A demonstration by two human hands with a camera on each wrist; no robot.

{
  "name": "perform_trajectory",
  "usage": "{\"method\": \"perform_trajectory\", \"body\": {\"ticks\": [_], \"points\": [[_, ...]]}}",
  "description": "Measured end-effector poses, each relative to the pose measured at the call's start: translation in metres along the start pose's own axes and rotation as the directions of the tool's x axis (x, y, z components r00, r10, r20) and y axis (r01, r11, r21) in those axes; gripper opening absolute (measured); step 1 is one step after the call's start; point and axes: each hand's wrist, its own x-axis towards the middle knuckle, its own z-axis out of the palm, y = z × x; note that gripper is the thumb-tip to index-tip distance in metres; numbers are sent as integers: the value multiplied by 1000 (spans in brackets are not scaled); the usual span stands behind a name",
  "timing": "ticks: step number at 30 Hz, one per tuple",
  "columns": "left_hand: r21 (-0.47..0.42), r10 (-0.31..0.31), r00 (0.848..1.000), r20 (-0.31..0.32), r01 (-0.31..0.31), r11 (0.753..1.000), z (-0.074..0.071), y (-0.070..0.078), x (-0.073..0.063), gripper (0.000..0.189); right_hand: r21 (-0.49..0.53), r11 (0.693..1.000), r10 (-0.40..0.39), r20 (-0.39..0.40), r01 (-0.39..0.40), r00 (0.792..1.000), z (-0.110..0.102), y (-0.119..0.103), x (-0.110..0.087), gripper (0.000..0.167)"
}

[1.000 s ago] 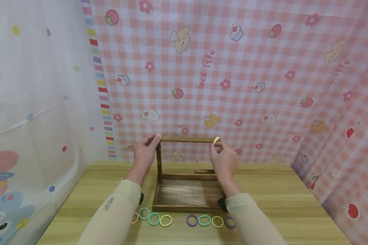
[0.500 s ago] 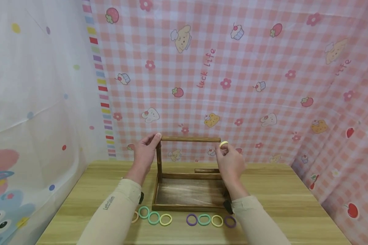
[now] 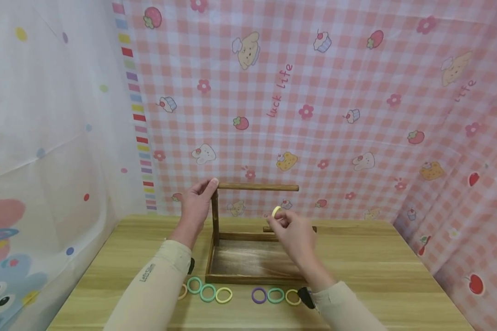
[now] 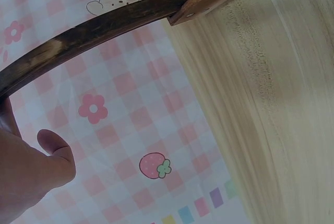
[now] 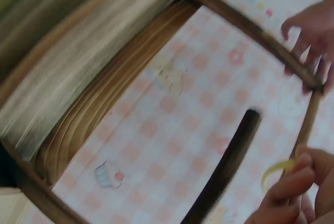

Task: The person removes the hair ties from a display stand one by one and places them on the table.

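Right hand [image 3: 291, 230] pinching yellow hair tie [image 3: 276, 211] by rim; likely soft, light, stretchy. Left hand [image 3: 196, 202] gripping corner of wooden rack [image 3: 254, 187], steadying stiff frame.

A wooden stand [image 3: 254, 257] sits in the middle of the surface [image 3: 377, 266], its post rising at the left rear corner and its top bar [image 3: 258, 187] running rightward from that post. The left hand [image 3: 196, 209] is at the bar's left end, and the right hand [image 3: 291, 234] is above the stand's rear edge, below the bar, with a ring [image 3: 276, 211] in its fingers [image 3: 278, 221]. A row of rings [image 3: 240, 295] lies on the surface in front of the stand.
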Motion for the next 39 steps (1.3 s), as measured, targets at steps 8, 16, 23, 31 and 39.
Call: {"method": "perform_trajectory", "body": {"ticks": [8,16,23,31,39], "points": [[8,4,1000,-6,-4,1000,0,1,0,39,168,962,-257,286,216,923,13,-13,-40,12],[-17,-2,1000,-13,2,1000,2,0,1,40,266,953,-271,520,148,810,27,1,-79,14],[-5,2,1000,-17,-2,1000,1,0,1,41,119,956,-289,558,269,778,41,15,-97,16],[-10,9,1000,-12,-9,1000,1,-2,2,39,23,938,-303,541,346,785,49,20,-102,20],[-8,20,1000,-11,-20,1000,1,-2,2,38,-39,930,-287,544,366,788,54,22,-104,17]]}}
